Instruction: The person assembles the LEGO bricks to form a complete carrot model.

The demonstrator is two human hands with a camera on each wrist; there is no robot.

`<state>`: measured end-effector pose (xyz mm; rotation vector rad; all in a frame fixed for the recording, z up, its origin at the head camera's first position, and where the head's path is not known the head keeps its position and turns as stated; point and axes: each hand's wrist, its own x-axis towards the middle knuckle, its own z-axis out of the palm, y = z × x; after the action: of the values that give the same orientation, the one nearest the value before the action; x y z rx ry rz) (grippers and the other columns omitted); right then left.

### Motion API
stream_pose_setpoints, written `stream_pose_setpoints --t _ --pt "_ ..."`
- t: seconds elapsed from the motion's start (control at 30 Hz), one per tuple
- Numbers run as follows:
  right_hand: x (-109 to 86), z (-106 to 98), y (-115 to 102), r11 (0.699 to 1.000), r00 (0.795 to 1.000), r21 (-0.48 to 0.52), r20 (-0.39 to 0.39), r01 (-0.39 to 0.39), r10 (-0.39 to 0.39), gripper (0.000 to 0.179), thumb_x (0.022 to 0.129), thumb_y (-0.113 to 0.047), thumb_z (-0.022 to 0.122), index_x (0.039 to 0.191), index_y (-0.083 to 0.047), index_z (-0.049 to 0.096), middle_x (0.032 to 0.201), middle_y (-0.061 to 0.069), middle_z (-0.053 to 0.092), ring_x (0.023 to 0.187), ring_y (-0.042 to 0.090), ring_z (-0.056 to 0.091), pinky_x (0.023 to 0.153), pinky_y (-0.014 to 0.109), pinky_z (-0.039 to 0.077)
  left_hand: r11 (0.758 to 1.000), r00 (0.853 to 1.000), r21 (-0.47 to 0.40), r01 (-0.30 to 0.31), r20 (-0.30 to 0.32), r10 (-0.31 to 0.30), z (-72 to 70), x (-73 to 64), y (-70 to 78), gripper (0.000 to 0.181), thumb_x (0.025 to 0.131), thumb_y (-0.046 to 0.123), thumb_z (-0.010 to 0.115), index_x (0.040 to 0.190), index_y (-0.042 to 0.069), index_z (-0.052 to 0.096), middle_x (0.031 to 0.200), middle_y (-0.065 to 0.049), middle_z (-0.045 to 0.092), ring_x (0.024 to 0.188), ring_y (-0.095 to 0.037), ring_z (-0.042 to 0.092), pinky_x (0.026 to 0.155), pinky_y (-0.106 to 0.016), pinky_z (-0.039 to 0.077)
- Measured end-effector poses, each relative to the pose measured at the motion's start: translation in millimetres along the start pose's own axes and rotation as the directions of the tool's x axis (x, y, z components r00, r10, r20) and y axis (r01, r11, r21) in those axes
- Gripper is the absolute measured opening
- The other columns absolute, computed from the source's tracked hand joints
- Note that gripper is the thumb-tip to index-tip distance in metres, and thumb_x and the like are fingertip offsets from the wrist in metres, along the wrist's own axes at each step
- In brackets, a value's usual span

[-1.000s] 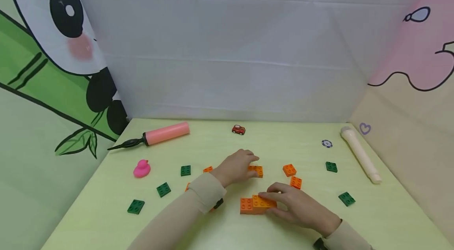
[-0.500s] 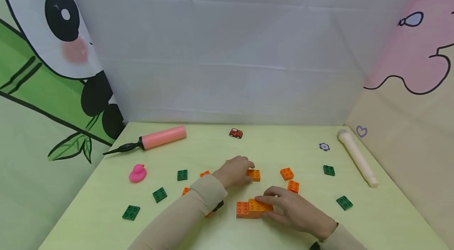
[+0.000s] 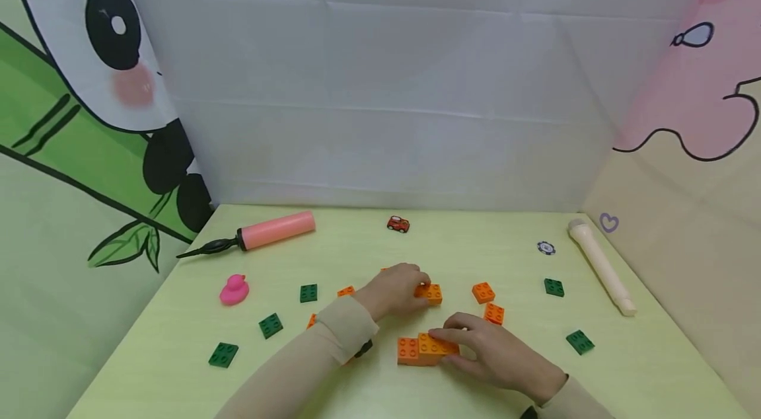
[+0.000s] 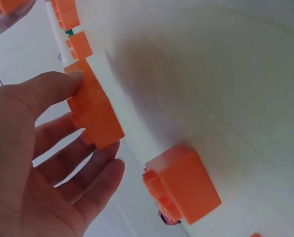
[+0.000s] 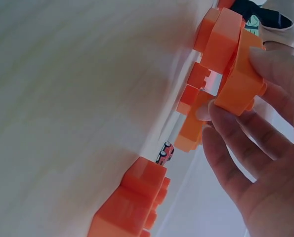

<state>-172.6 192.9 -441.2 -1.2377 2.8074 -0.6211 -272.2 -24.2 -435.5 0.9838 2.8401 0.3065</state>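
Note:
In the head view, my left hand is by an orange toy building brick in the middle of the table. The left wrist view shows its thumb on one side of that brick and the fingers curled behind it. Nearer the front, my right hand pinches a lighter orange brick that overlaps a darker orange brick at its left. From the right wrist, the pinched brick shows tilted between thumb and fingers, close against the darker one.
Two loose orange bricks, one of them behind the right hand, lie on the table. More are partly hidden by the left arm. Green bricks flank both sides. Around them are a pink duck, balloon pump, red car, chip and cream tube.
My left fingers have drawn in from a straighter pose toward the orange brick. The right hand stays on its brick. The whole head view has shifted slightly.

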Motion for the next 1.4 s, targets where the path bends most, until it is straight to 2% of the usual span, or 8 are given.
stream_pose_setpoints --t 0.17,0.37,0.5,0.57,0.8,1.03,1.4 --pt "-3.0 -0.1 2.3 1.000 1.000 0.010 -0.003 -0.020 0.020 0.036 0.097 -0.035 0.066 0.133 -0.029 0.065 0.117 -0.012 0.061 0.097 0.003 0.058 0.084 0.025 0.054 0.998 0.996 -0.022 -0.064 -0.063 0.063 -4.1 -11.2 -1.1 0.036 0.094 0.038 0.069 0.122 0.017 0.070 0.103 0.005 0.063 0.081 -0.008 0.053 0.079 -0.023 0.050" --pt "-2.3 -2.1 3.0 1.000 1.000 0.003 -0.008 -0.023 0.023 0.037 0.096 -0.035 0.067 0.133 -0.029 0.065 0.117 -0.011 0.061 0.095 0.004 0.058 0.083 0.024 0.054 0.988 0.985 -0.096 -0.120 -0.132 0.107 -16.1 -44.5 -5.8 0.037 0.095 0.040 0.066 0.124 0.018 0.069 0.110 0.006 0.063 0.089 -0.009 0.058 0.085 -0.025 0.052" --pt "-0.4 -3.8 2.6 0.999 0.999 -0.007 0.005 -0.036 0.036 0.038 0.096 -0.036 0.066 0.134 -0.029 0.065 0.116 -0.010 0.061 0.094 0.005 0.058 0.081 0.023 0.054 0.986 0.985 -0.100 -0.133 -0.120 0.120 -22.2 -68.9 -7.0 0.039 0.096 0.041 0.065 0.127 0.018 0.067 0.117 0.005 0.064 0.097 -0.010 0.061 0.091 -0.027 0.052" --pt "0.6 -4.5 2.3 0.999 0.999 -0.009 0.013 -0.044 0.044 0.038 0.096 -0.036 0.066 0.134 -0.029 0.064 0.116 -0.010 0.061 0.094 0.005 0.058 0.081 0.023 0.054 0.986 0.987 -0.103 -0.134 -0.103 0.124 -22.4 -78.4 -7.5 0.039 0.096 0.041 0.065 0.128 0.018 0.067 0.118 0.005 0.064 0.097 -0.010 0.063 0.089 -0.026 0.053" --pt "2.7 -5.0 1.8 0.999 0.999 -0.017 0.023 -0.045 0.046 0.037 0.097 -0.034 0.066 0.133 -0.028 0.065 0.116 -0.009 0.062 0.095 0.004 0.058 0.082 0.024 0.054 0.987 0.990 -0.100 -0.127 -0.067 0.121 -12.7 -102.7 -10.6 0.036 0.095 0.039 0.066 0.126 0.021 0.069 0.121 0.005 0.064 0.099 -0.010 0.062 0.091 -0.028 0.053" --pt "1.5 -3.8 1.0 0.998 0.998 -0.017 0.039 -0.058 0.058 0.037 0.096 -0.033 0.067 0.133 -0.028 0.065 0.117 -0.008 0.062 0.095 0.004 0.058 0.082 0.025 0.054 0.976 0.993 -0.179 -0.120 -0.030 0.117 -0.2 -108.3 -9.7 0.038 0.095 0.044 0.066 0.126 0.023 0.069 0.115 0.010 0.064 0.097 -0.004 0.059 0.090 -0.026 0.052" --pt "-0.1 0.9 -0.2 1.000 1.000 -0.006 0.006 -0.026 0.026 0.038 0.096 -0.032 0.068 0.133 -0.028 0.065 0.116 -0.009 0.062 0.093 0.005 0.058 0.080 0.023 0.054 0.978 0.994 -0.181 -0.105 -0.011 0.105 6.2 -106.1 -4.1 0.040 0.094 0.046 0.067 0.127 0.025 0.068 0.113 0.012 0.063 0.092 -0.001 0.057 0.087 -0.022 0.051"
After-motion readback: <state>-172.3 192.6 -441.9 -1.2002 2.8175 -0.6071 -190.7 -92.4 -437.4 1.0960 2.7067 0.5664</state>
